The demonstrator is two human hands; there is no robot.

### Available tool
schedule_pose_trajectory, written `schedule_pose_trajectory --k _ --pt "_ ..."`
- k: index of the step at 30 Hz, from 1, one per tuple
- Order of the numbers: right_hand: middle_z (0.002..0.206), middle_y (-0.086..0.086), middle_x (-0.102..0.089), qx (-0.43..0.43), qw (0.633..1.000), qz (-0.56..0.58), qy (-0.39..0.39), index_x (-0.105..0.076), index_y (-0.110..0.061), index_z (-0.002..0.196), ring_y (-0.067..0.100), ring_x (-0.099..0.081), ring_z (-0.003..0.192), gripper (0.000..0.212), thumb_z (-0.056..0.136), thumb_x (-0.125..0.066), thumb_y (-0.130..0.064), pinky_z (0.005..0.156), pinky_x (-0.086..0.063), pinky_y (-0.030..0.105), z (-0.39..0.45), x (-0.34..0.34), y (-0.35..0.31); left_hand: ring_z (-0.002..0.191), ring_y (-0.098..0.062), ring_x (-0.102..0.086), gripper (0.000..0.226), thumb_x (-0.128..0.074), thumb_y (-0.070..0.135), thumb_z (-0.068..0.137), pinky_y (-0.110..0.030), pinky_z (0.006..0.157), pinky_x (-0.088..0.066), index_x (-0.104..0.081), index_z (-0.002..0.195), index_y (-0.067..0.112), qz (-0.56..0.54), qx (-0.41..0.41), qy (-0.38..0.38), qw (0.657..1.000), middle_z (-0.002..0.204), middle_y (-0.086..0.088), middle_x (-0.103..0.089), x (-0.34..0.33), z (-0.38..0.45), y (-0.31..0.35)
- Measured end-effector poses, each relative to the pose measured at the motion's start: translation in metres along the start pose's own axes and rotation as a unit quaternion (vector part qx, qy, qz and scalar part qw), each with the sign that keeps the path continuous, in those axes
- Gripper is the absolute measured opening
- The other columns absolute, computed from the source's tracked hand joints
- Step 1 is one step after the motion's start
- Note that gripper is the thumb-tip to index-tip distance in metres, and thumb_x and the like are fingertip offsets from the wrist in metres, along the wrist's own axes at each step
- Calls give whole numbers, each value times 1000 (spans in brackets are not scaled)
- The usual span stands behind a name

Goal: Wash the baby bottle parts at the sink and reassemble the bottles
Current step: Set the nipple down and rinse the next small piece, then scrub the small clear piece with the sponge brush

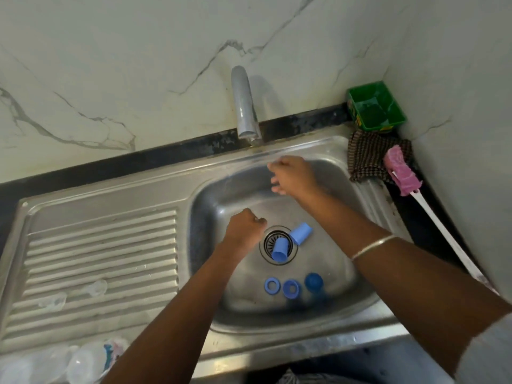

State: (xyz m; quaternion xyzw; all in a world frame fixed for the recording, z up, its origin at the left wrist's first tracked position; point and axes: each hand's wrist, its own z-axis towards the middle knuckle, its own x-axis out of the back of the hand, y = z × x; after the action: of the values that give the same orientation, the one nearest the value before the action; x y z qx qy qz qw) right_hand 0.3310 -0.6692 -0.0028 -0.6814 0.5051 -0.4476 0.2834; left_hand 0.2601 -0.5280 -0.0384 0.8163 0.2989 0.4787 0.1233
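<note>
Inside the steel sink basin (340, 275), two light blue bottle caps lie by the drain: one (301, 233) beside it, one (279, 250) on the strainer. Nearer me sit two blue screw rings (271, 286) (291, 289) and a darker blue domed cap (314, 281). My left hand (243, 227) hovers left of the drain with its fingers curled into a fist, nothing showing in it. My right hand (291, 176), blurred, is under the tap (245, 103) with loosely bent fingers and holds nothing I can see. Two clear teats (97, 286) (54, 299) rest on the drainboard.
Clear bottle bodies (55, 361) lie at the bottom left edge. A green tub (375, 108) stands in the back right corner, with a checked cloth (368, 156) and a pink bottle brush (401, 173) on a white handle beside it. The ribbed drainboard (110, 245) lies to the left.
</note>
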Motion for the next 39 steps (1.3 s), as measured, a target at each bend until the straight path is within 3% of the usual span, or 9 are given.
schedule_pose_trajectory --k 4,10,12,16,19,21,25,30,39 --pt "80 13 -73 -30 998 -52 -20 -70 -13 88 23 -72 63 27 86 -60 -37 77 -61 46 -33 23 51 74 -26 -66 18 -63 26 90 -40 77 -59 -64 90 8 -104 42 -42 993 79 -10 -69 -26 -15 -2" --pt "90 9 -73 -12 980 -192 45 -72 -11 88 29 -67 89 22 89 -60 -29 83 -54 34 -53 60 89 44 -19 -41 17 -51 14 88 -20 38 -30 -44 73 9 -90 122 -78 985 63 -6 -43 -46 -25 10" --pt "89 3 -73 43 970 -204 122 -72 -20 93 26 -67 86 15 89 -62 -30 72 -46 26 -58 74 85 41 -17 -46 11 -53 10 87 -18 37 -37 -49 77 8 -135 156 -82 975 63 -7 -46 -50 -28 17" --pt "98 12 -66 157 893 -289 307 -67 -21 110 34 -62 90 24 87 -61 -22 66 -41 32 -61 117 85 56 -21 -68 16 -56 -1 81 -29 49 -56 -67 83 10 -229 175 -87 953 70 -11 -64 -62 -37 24" --pt "113 20 -57 78 861 -359 352 -55 -23 133 39 -54 103 49 85 -64 -24 79 -45 42 -58 145 96 82 -35 -74 10 -65 -3 68 -45 77 -62 -68 73 6 -251 149 -71 954 70 -12 -68 -68 -47 21" --pt "118 21 -55 33 862 -366 348 -49 -28 139 40 -50 109 56 86 -66 -26 88 -44 45 -56 155 104 87 -34 -74 8 -70 1 67 -43 80 -62 -70 73 6 -282 148 -49 947 70 -12 -69 -70 -56 20" --pt "120 21 -55 37 870 -360 334 -47 -31 142 42 -54 105 53 91 -60 -20 87 -43 43 -52 166 116 74 -18 -71 24 -77 22 60 -27 61 -55 -75 84 16 -317 137 -3 939 85 -7 -76 -71 -73 17" --pt "131 28 -41 29 895 -335 294 -36 -30 145 47 -58 99 69 85 -65 -10 83 -49 49 -58 159 110 82 -20 -73 16 -83 22 78 -32 80 -60 -75 89 13 -370 130 59 918 88 -8 -77 -71 -83 12" --pt "116 5 -39 182 913 -356 78 -15 -60 144 24 -54 86 87 86 -60 -14 71 -49 36 -115 88 89 77 -17 -71 12 -81 6 80 -24 68 -57 -72 89 6 -505 98 97 852 97 -17 -75 -57 -101 11"
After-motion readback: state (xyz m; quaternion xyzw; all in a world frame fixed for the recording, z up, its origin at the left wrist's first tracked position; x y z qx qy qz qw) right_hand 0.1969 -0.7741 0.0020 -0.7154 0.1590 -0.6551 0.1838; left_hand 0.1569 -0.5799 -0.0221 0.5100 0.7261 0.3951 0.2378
